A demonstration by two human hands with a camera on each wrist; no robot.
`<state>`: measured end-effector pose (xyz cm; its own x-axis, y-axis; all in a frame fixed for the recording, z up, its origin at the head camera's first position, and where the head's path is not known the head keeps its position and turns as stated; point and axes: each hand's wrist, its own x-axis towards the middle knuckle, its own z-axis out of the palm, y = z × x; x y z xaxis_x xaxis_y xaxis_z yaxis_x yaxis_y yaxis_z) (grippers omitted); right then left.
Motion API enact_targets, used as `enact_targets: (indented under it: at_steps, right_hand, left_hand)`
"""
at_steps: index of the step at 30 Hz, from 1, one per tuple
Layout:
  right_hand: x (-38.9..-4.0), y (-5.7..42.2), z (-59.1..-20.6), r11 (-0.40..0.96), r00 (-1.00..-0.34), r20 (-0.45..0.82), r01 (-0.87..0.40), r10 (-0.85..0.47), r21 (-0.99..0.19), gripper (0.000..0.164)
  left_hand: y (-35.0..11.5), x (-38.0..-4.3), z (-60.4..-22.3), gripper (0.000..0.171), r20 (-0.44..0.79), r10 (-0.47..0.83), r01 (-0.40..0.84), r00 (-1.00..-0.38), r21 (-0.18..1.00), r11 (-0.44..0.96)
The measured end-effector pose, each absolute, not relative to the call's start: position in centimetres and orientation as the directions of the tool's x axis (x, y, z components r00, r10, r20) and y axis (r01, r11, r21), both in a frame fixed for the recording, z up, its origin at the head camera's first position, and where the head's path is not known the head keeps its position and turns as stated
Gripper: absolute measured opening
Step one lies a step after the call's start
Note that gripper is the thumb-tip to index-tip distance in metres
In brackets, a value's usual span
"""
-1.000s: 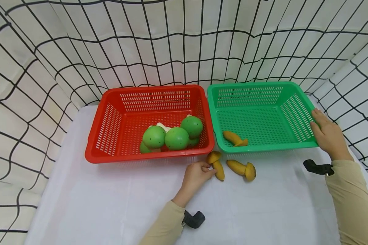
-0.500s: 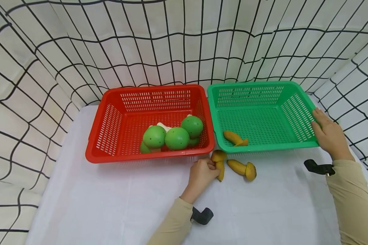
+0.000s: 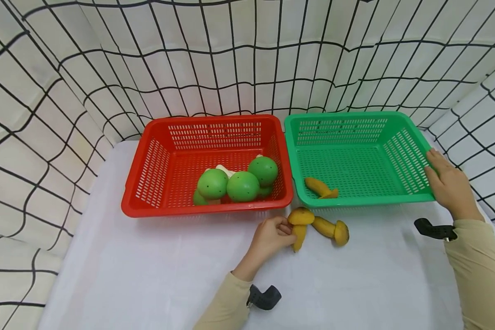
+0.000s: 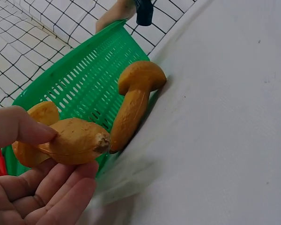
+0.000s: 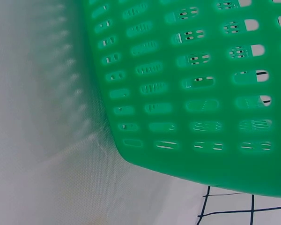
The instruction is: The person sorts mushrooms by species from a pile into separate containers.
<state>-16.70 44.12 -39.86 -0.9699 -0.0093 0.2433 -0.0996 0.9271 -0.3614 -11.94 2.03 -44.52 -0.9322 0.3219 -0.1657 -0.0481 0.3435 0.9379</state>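
My left hand (image 3: 270,239) pinches a yellow-brown toy mushroom (image 3: 299,234) between thumb and fingers, in front of where the two baskets meet. In the left wrist view, the thumb lies over its stem (image 4: 79,140), whose end faces the camera. A second mushroom (image 3: 332,230) lies on the white cloth just right of it, partly overlapped by the held one. One more mushroom (image 3: 321,188) is inside the green basket (image 3: 371,200). My right hand (image 3: 453,188) rests against that basket's right rim with fingers extended; the right wrist view shows only the basket's slotted side (image 5: 196,159).
Left of the green basket stands a red basket (image 3: 206,210), holding several green rounded pieces (image 3: 242,186) and a whitish piece (image 3: 226,170). Black netting (image 3: 247,85) over white fabric borders the table at the back and sides. The white tablecloth (image 3: 148,275) stretches in front.
The left hand has tightened its hold on the mushroom and turned it, its cap now overlapping the neighbouring one. The right hand stays at the rim. The head view has shifted slightly.
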Motion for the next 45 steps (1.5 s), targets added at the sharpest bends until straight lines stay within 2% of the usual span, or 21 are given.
enact_targets:
  at_steps: [12,20,35,45]
  right_hand:
    - [-16.6,44.1,-39.9,0.925,-0.970,0.241,-0.098,-0.006,-0.368,0.051]
    - [-16.5,44.1,-39.9,0.918,-0.969,0.249,-0.098,0.001,-0.384,0.051]
    - [-16.5,44.1,-39.8,0.915,-0.969,0.248,-0.111,-0.012,-0.388,0.051]
    - [-16.4,44.0,-39.6,0.923,-0.966,0.258,-0.118,-0.021,-0.366,0.050]
  left_hand:
    - [1.6,-11.2,-42.9,0.025,-0.166,0.435,-0.089,-0.885,0.978,0.191]
    - [1.6,-10.8,-42.3,0.025,-0.149,0.454,-0.085,-0.878,0.984,0.158]
    - [1.5,-10.6,-40.2,0.024,-0.086,0.493,-0.024,-0.866,0.991,0.130]
    - [1.8,-12.1,-37.5,0.022,-0.002,0.497,0.034,-0.868,0.997,0.064]
